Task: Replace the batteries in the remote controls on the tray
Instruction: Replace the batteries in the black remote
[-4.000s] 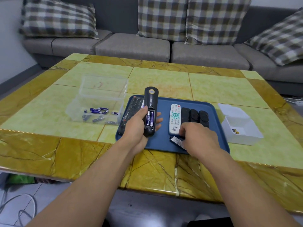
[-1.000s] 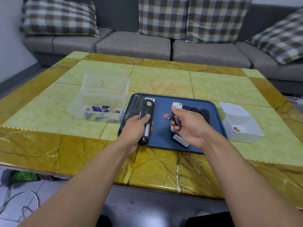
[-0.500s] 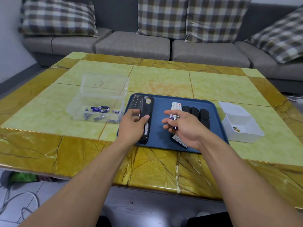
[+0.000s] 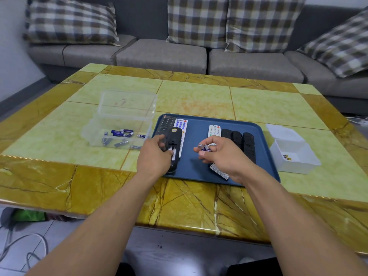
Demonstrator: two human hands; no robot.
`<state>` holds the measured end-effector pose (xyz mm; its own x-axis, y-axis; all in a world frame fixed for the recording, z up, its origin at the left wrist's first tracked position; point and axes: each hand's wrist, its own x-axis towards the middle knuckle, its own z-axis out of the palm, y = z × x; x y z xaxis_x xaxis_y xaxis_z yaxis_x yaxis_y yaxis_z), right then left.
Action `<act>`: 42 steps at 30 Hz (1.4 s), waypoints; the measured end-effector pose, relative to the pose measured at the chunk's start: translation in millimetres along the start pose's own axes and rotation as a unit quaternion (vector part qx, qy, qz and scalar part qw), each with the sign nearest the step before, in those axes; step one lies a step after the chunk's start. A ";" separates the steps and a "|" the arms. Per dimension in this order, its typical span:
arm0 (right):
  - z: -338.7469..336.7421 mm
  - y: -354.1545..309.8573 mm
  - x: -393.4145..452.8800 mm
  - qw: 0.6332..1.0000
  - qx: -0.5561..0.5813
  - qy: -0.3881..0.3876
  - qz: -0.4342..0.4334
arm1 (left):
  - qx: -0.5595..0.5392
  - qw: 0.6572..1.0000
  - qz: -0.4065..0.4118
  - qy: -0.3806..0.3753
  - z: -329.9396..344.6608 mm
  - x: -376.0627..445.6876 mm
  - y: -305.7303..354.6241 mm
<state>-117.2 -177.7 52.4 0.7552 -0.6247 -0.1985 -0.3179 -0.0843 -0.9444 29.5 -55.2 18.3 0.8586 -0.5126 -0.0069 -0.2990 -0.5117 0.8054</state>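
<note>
A blue tray (image 4: 196, 134) lies on the table with several remotes. My left hand (image 4: 154, 156) grips a black remote (image 4: 173, 139) lying back-up on the tray's left side, its battery bay uncovered. My right hand (image 4: 221, 154) pinches two purple batteries (image 4: 204, 147) above the tray's middle. A loose battery cover (image 4: 219, 171) lies under my right wrist. A white remote (image 4: 214, 130) and black remotes (image 4: 244, 140) lie on the right of the tray. Two more remotes (image 4: 175, 123) lie at its far left.
A clear plastic box (image 4: 121, 124) with several batteries and an upright lid stands left of the tray. A white box (image 4: 294, 154) with a few small items sits to the right. A grey sofa with checked cushions stands behind the table.
The black remote went from held upright in my left hand to lying on the tray. My right hand lifted off the tray and now holds two batteries.
</note>
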 end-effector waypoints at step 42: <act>-213.2 45.6 13.8 0.835 -0.540 -0.012 0.107 | -0.179 0.975 0.107 -0.079 112.6 -26.2 95.7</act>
<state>-243.4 -355.6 62.5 0.6230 -0.6997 -0.3497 -0.7678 -0.6325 -0.1021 -68.5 -168.4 28.8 0.7092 -0.6954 0.1161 -0.2756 -0.1218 0.9535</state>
